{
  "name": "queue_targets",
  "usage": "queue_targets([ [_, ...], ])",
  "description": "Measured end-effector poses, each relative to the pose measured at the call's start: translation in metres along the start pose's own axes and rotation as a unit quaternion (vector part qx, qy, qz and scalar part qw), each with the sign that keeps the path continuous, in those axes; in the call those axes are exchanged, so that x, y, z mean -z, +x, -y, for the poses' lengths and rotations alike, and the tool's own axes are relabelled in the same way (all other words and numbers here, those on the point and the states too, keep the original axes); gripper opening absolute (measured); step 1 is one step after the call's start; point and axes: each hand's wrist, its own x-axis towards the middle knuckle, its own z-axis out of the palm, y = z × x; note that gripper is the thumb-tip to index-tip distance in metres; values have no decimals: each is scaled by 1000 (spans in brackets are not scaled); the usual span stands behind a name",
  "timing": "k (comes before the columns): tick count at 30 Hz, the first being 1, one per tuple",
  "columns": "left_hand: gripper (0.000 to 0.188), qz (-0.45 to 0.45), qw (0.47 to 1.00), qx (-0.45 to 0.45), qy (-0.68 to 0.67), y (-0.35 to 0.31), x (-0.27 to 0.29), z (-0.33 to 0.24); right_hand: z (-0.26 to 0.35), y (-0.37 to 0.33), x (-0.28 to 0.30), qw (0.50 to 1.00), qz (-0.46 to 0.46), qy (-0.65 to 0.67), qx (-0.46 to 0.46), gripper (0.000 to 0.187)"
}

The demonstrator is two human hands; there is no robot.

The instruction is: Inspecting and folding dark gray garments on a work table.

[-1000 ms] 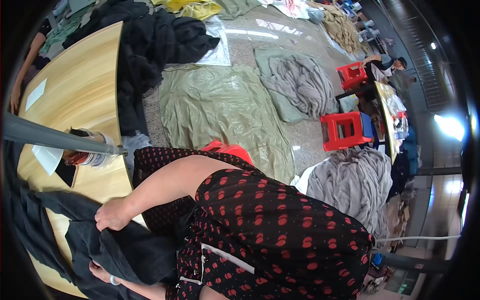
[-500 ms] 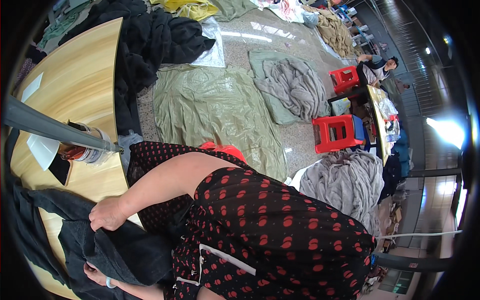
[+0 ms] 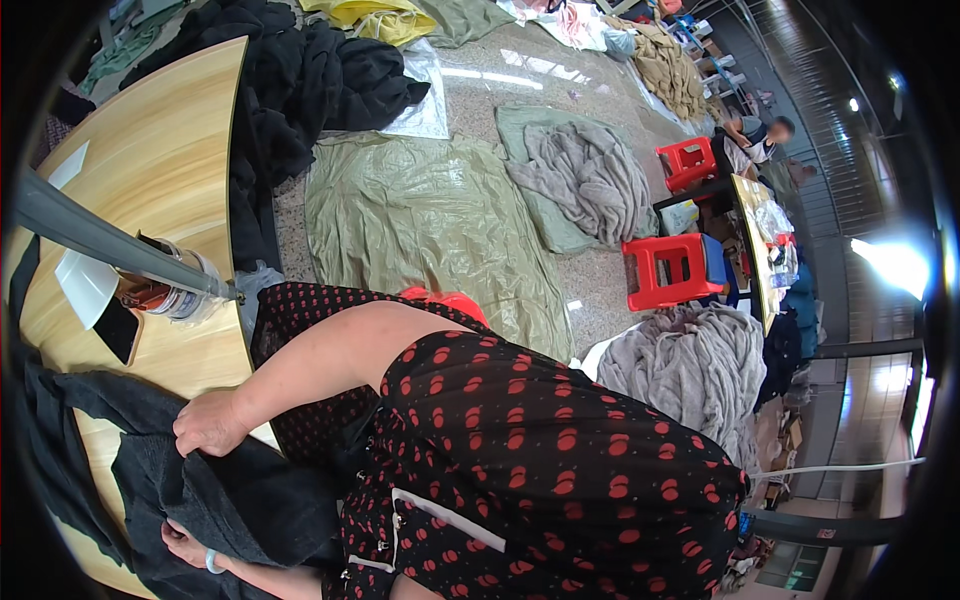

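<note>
Dark charcoal cloth (image 3: 230,500) lies bunched over the near end of the wooden table, at the lower left. My right hand (image 3: 210,424), at the end of the bare arm that crosses the picture, is closed on a fold along the cloth's upper edge. Lower down, my left hand (image 3: 185,547), with a pale bangle (image 3: 211,561) at the wrist, grips the same cloth. Part of its fingers is hidden by the fabric. Between both hands the cloth forms a raised fold. A long dark strip of it trails off to the left.
On the wooden table (image 3: 190,120) are a dark phone (image 3: 118,333), a white tray (image 3: 88,287) and a clear tub (image 3: 196,290). A grey post (image 3: 110,245) slants over them. Beyond lie a green sheet (image 3: 420,210), grey fabric heaps (image 3: 585,180), red stools (image 3: 660,275) and a seated person (image 3: 755,140).
Both hands have shifted slightly left with the cloth still in them. The fold between them has moved a little. The seated person in the distance has changed posture.
</note>
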Motion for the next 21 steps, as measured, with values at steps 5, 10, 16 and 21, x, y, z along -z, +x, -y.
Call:
queue_targets([
  [5, 33, 7, 1000, -8, 14, 7, -5, 18, 1, 2, -5, 1000, 0, 1, 7, 13],
  [10, 32, -20, 1000, -12, -13, -2, -4, 14, 1, -2, -7, 1000, -7, 8, 5, 15],
  [16, 34, -8, 1000, 4, 8, -18, 13, -32, -3, -9, 0, 1000, 7, -3, -14, 16],
  [21, 30, 39, 984, -21, -175, 5, 0, 47, 17, 10, 3, 997, 48, 50, -27, 16],
])
